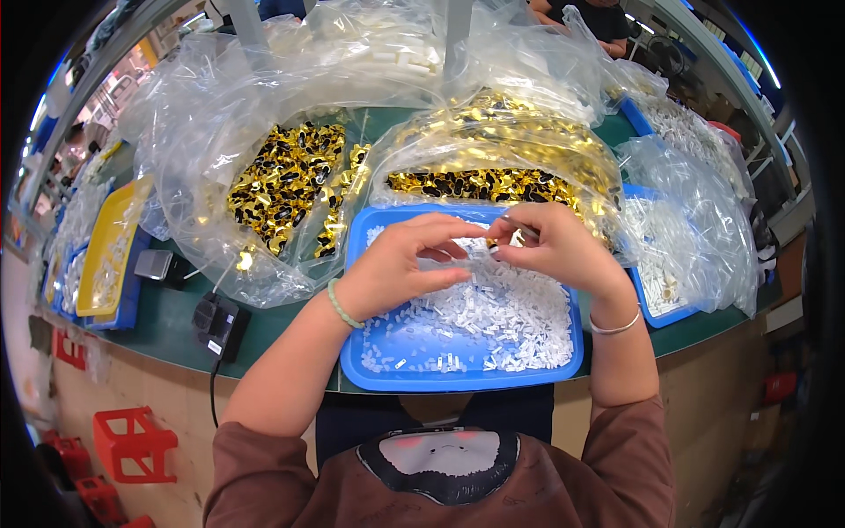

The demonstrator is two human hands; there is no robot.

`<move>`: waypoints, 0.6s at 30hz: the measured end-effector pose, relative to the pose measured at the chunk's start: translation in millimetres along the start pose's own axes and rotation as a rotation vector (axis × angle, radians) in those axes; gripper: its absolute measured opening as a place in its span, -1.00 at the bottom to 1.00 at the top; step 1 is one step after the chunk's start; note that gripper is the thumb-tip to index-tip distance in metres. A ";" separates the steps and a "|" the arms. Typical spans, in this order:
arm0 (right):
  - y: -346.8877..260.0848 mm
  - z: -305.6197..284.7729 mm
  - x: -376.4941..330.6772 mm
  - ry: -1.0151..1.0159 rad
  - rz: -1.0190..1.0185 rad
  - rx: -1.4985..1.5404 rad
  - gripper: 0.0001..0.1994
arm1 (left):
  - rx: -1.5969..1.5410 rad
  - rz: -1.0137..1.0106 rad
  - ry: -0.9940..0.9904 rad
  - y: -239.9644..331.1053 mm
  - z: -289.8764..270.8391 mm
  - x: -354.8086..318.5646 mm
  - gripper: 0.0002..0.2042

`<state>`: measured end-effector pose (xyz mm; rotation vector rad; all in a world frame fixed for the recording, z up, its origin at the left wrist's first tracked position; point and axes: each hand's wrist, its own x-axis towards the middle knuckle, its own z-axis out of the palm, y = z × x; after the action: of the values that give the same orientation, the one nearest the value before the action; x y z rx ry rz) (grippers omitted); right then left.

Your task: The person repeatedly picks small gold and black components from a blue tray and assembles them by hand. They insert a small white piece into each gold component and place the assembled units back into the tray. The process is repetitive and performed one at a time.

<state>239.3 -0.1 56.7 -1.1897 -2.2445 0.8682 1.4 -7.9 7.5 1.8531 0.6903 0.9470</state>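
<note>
Over a blue tray [400,339] filled with small white plastic pieces [528,321], both my hands hover close together. My right hand [568,246] pinches a small gold-and-black piece [495,244] between thumb and fingers; a thin dark sliver also shows among those fingers, too small to name. My left hand [396,264] is beside it, fingers apart and curved toward the piece, with nothing visible in them. Just beyond the tray, a clear plastic bag holds many gold-and-black pieces [493,184]. Another heap of gold-and-black pieces [286,189] lies in an opened bag to the left.
A black power adapter [220,324] with a cable sits at the left table edge, near a small grey box [161,265]. Farther left stands a yellow tray [106,246]. A blue tray of white parts [656,264] stands at right. Red stools [135,444] are on the floor.
</note>
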 end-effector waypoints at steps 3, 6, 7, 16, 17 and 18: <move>-7.4 11.9 3.9 -0.019 0.002 0.077 -0.81 | -0.047 0.041 -0.014 -6.3 2.4 -0.4 -0.62; -8.6 24.3 3.9 0.016 -0.020 0.096 -0.81 | -0.057 0.038 -0.012 -10.5 0.8 1.2 -0.69; -10.6 25.3 4.6 0.047 0.001 0.113 -0.83 | -0.123 0.007 0.012 -12.4 0.5 1.0 -0.71; 1.0 36.4 8.1 0.207 -0.452 0.000 -0.77 | -0.313 -0.274 -0.015 -4.6 -7.2 0.6 -0.76; -0.9 35.6 7.6 0.215 -0.451 -0.028 -0.77 | -0.342 -0.274 -0.022 -5.6 -7.6 0.2 -0.76; -2.3 35.0 7.1 0.224 -0.451 -0.056 -0.78 | -0.312 -0.268 -0.031 -5.2 -8.6 -0.4 -0.76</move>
<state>211.8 -6.1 34.5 -0.7120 -2.2298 0.4727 -6.3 -2.0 5.1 1.4577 0.7073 0.7987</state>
